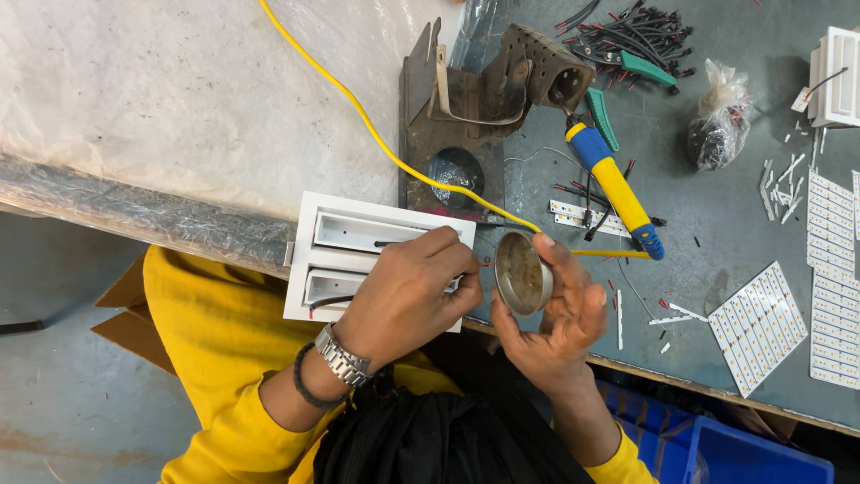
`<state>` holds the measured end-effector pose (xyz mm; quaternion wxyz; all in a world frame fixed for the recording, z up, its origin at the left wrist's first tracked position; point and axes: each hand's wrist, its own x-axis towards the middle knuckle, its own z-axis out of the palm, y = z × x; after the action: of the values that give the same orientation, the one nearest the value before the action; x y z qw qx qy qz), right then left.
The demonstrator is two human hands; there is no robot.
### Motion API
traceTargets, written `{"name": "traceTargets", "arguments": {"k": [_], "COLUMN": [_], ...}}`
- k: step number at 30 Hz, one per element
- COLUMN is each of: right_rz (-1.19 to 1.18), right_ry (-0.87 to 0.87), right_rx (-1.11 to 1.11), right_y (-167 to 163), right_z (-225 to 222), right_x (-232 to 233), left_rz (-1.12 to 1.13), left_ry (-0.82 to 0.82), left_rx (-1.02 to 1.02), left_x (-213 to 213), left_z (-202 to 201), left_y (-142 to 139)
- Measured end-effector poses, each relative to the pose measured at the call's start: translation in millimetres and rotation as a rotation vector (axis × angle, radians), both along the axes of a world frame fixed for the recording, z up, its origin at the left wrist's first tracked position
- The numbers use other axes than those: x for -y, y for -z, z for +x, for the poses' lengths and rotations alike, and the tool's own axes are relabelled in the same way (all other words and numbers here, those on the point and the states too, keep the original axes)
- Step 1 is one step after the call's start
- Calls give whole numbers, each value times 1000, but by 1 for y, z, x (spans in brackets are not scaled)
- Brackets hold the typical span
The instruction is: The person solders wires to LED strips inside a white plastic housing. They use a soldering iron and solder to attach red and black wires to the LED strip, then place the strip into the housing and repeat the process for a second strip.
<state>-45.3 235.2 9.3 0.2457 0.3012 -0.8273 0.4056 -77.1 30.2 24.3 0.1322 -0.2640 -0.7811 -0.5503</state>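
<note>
My left hand (408, 296), with a metal watch and a black band on the wrist, rests on a white two-slot lamp housing (345, 235) at the bench edge. Its fingers are pinched together on a thin wire whose red tip (486, 263) points at a round metal tin. My right hand (560, 318) holds that tin (523, 273) tilted on its side, the open face turned toward the left fingers. The two hands almost touch.
A blue-and-yellow soldering iron (616, 190) lies beyond the hands, its yellow cable (358, 112) running to the far left. A rusty metal stand (475, 90), green-handled cutters (647, 66), cut wires, a plastic bag (719, 121) and white LED strips (761, 324) lie around. A blue bin (717, 453) sits below.
</note>
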Motion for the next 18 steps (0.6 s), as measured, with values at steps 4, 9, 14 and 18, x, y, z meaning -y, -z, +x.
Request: {"name": "traceTargets", "arguments": {"k": [4,9,14,18], "right_rz": [7,19,7,-3], "right_ry": [7,3,0,-3], "right_rx": [5,16,15,20], "right_y": [0,-1,2,3], "right_z": [1,3,4,4], "right_x": [-1,-3,-2,-2], "left_rz": [-4,-13,-18,-7], "left_ry": [-1,-1,-2,-5], "left_rx": [2,8,16,13], "left_x": [0,0,1,1], "left_z": [0,0,1,1], "left_y": [1,1,1,2]}}
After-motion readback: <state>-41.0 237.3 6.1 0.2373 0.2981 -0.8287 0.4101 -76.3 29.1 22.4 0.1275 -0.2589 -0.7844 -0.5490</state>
